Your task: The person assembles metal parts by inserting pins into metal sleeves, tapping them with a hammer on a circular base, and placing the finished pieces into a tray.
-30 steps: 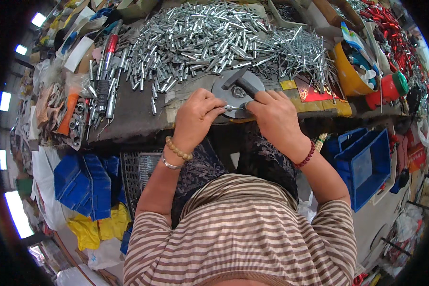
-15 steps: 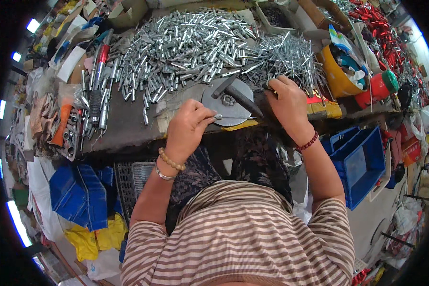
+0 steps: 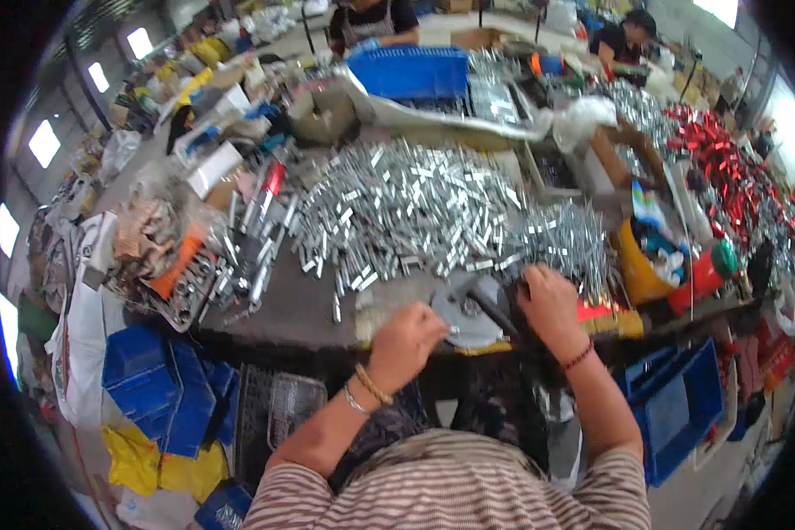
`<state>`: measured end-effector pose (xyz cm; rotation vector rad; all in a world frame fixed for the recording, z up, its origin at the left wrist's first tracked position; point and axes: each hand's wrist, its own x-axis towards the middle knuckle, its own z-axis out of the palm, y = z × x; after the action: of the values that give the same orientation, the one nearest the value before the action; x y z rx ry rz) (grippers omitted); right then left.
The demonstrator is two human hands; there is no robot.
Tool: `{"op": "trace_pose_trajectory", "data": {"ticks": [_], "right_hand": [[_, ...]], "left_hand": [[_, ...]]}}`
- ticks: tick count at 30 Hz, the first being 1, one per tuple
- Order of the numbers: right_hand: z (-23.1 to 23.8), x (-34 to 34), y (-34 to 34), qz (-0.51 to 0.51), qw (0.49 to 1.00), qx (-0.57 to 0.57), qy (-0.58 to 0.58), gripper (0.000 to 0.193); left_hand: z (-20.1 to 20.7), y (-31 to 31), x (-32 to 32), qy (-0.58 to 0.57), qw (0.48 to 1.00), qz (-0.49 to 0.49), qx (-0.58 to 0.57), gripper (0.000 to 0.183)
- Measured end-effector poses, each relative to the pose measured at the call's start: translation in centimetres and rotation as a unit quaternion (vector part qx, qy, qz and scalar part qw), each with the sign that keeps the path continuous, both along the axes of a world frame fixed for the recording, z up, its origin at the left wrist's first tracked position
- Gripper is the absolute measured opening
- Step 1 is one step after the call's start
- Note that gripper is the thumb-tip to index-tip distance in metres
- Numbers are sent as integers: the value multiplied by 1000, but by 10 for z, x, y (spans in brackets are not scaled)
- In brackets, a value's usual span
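My left hand is closed in a pinch at the bench's front edge. A small silvery metal piece sticks out from its fingertips, just over a round grey metal disc. A hammer lies on that disc, its handle slanting toward my right hand. My right hand is closed, knuckles up, beside the hammer handle and in front of a heap of thin metal rods. What its fingers hold, if anything, is hidden. A large pile of short silvery metal tubes spreads behind the disc.
Tools and an orange-handled item lie at left. A yellow container and a red bottle with green cap stand at right. Blue bins sit below the bench. Two people work beyond a blue crate.
The view has tilted up, bringing the far bench and other people into sight. My left hand still pinches the small metal piece; its thin rod no longer shows clearly.
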<state>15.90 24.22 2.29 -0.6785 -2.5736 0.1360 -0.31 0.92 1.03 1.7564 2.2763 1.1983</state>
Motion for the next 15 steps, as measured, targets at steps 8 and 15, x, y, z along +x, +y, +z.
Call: {"op": "trace_pose_trajectory", "data": {"ticks": [8,15], "right_hand": [[25,-11,-79,165,978,-119,43,7],[29,-34,-91,169,947,-236,141,15]], "left_hand": [[3,-12,12,32,999,6,3,11],[-3,-5,3,48,998,26,-26,5]]}}
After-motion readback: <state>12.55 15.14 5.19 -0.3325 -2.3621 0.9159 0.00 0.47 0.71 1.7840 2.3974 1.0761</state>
